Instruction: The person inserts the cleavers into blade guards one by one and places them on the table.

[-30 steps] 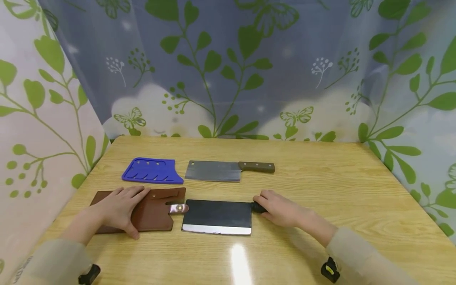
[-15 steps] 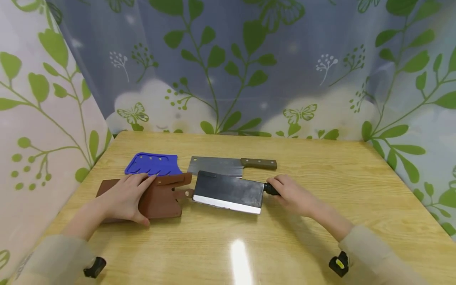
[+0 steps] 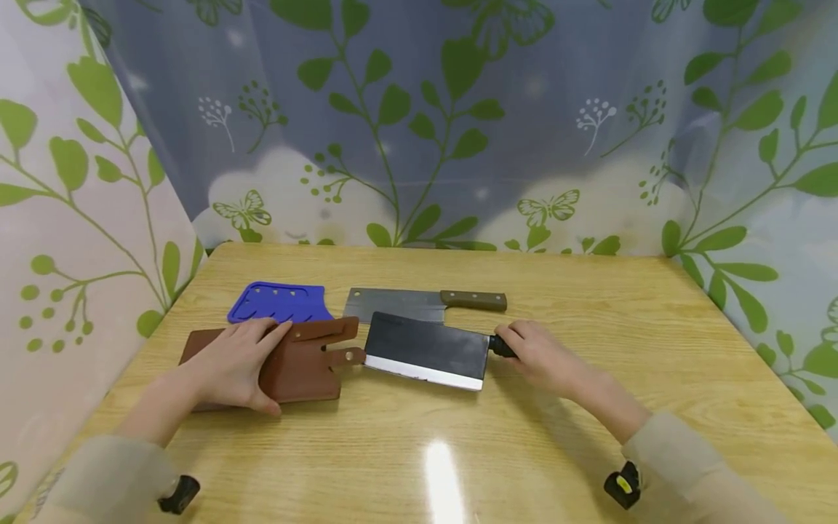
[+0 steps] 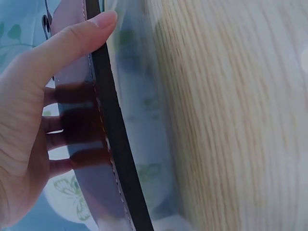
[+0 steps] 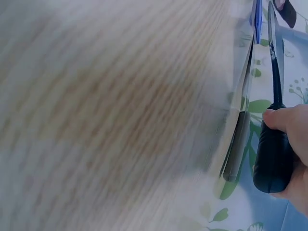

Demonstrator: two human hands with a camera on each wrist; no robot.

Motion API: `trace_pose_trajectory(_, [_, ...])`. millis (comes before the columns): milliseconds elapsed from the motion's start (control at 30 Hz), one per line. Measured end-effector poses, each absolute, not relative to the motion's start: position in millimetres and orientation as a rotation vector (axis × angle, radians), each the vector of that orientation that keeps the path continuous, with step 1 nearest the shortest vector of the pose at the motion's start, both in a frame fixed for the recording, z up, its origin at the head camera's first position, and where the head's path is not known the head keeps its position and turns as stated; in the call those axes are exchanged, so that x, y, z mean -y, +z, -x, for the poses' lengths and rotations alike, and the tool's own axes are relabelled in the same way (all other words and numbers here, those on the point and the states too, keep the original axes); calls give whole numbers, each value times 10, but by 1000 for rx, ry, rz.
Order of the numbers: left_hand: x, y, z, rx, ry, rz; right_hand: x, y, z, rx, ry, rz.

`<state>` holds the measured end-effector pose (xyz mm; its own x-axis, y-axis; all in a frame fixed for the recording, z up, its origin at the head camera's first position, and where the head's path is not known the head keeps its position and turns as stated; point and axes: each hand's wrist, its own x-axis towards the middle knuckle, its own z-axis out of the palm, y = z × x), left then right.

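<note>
My left hand grips a brown leather knife sheath across its width, thumb on the near edge and fingers over the top face. In the left wrist view the thumb lies over the sheath's dark stitched edge. A black cleaver with a bright cutting edge is in my right hand, which holds its black handle. The blade is tilted, its cutting edge toward me. Its front end lies right at the sheath's snap strap; whether they touch I cannot tell.
Behind the sheath lies a blue plastic blade guard. A second cleaver with a brown riveted handle lies beside it, partly hidden by the black blade. Patterned cloth hangs around the wooden table.
Sheath and black cleaver have both come up from their flat position and moved farther from me. The cleaver has tilted, and the sheath has shifted slightly right.
</note>
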<state>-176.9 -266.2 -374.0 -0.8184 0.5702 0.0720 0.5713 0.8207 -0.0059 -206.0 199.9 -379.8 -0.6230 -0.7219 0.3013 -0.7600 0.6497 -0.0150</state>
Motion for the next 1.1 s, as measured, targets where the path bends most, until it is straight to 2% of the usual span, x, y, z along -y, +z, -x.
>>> trace_pose_trajectory(400, [2456, -3733, 1830, 2889, 44, 978, -1868, -3797, 2029, 2530, 291, -1304])
trace_pose_trajectory(867, [2226, -3693, 1843, 2762, 95, 1044, -1584, -3708, 2038, 2556, 244, -1324])
trace_pose_trajectory(1100, [2138, -3701, 1853, 2745, 89, 1087, -1424, -3720, 2056, 2574, 358, -1301])
